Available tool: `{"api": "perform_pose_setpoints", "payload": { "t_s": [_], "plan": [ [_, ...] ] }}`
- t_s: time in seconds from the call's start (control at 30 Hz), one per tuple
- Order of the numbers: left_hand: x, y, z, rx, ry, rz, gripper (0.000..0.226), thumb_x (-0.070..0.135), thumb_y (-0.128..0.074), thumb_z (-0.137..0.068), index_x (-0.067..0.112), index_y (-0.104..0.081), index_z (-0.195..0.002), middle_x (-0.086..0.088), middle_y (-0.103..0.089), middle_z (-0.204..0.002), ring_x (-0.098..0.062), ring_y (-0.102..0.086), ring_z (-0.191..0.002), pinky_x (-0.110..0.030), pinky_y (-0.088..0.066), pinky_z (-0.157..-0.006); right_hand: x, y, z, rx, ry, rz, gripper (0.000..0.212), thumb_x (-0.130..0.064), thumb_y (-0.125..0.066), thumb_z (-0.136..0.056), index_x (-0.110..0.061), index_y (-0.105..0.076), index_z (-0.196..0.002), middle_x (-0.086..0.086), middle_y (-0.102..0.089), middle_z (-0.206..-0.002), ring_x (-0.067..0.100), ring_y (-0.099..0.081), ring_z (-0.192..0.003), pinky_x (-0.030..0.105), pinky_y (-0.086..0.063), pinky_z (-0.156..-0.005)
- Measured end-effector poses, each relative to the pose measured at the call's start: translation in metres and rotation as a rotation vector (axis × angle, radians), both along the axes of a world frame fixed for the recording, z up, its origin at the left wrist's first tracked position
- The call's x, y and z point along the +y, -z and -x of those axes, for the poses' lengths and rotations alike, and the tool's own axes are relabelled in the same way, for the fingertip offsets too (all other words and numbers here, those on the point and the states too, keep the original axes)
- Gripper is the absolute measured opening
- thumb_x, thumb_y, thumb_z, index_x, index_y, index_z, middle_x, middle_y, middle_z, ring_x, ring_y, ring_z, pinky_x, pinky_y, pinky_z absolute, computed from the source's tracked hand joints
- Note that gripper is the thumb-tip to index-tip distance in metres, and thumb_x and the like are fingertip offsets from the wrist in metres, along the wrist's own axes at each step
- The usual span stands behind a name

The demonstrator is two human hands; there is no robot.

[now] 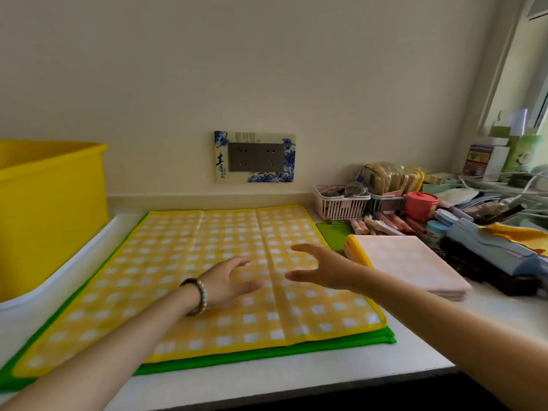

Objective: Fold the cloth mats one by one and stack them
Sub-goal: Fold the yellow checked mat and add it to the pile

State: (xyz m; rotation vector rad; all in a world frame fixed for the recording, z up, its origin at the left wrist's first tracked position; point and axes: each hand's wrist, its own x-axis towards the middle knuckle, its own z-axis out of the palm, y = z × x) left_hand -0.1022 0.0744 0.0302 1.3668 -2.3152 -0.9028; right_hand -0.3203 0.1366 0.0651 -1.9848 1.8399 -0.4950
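The yellow-and-white checked cloth mat (189,280) lies spread flat on the white table (415,348) straight in front of me, its creases running from 12 to 6 o'clock. It sits on top of a green-edged cloth mat (267,355), whose border shows along the 6 and 9 o'clock sides. My left hand (228,280), with a beaded bracelet (199,295) on the wrist, is over the middle of the checked mat, fingers loose and apart and holding nothing. My right hand (320,271) is just beside it at 3 o'clock, fingers and thumb spread wide and also holding nothing. I cannot tell whether either hand touches the cloth. At 3 o'clock from the spread mat, close to its edge, lies a stack of folded pale pink mats with a yellow border (409,262). A big yellow plastic tub (50,215) stands at 9 o'clock, and a wall socket with a blue-flowered frame (255,157) is at 12 o'clock. A white slotted basket (341,204) sits at 2 o'clock among clutter.
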Motion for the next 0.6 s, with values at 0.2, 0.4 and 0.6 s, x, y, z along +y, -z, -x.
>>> {"api": "perform_pose_setpoints", "payload": {
  "t_s": [0.2,0.4,0.6],
  "plan": [
    [0.020,0.007,-0.075,-0.122,0.036,0.033,0.114,0.092,-0.047,-0.042,0.037,-0.033,-0.140,0.014,-0.032,-0.148,-0.004,-0.032,-0.134,-0.021,-0.030,-0.106,0.015,0.029,-0.052,-0.022,-0.194,-0.023,0.076,-0.049,-0.065,-0.080,-0.031,-0.030,-0.145,-0.012,-0.029,-0.152,0.008,-0.028,-0.139,0.022,-0.024,-0.109],
    [0.039,0.011,-0.109,-0.284,0.158,0.082,0.111,0.095,-0.046,-0.041,0.048,-0.026,-0.140,0.019,-0.017,-0.153,-0.005,-0.010,-0.142,-0.036,-0.016,-0.118,0.029,0.042,-0.071,-0.026,-0.306,-0.089,0.075,-0.051,-0.068,-0.078,-0.036,-0.034,-0.143,-0.015,-0.033,-0.148,0.003,-0.033,-0.134,0.018,-0.026,-0.108],
    [0.049,0.013,-0.117,-0.265,0.188,0.090,0.085,0.073,-0.064,-0.059,0.050,-0.034,-0.135,0.023,-0.017,-0.151,0.000,-0.008,-0.141,-0.031,-0.012,-0.118,0.036,0.048,-0.073,-0.026,-0.336,-0.065,0.063,-0.050,-0.069,-0.077,-0.039,-0.046,-0.134,-0.021,-0.032,-0.148,-0.001,-0.029,-0.135,0.017,-0.022,-0.108]
  ]
}}
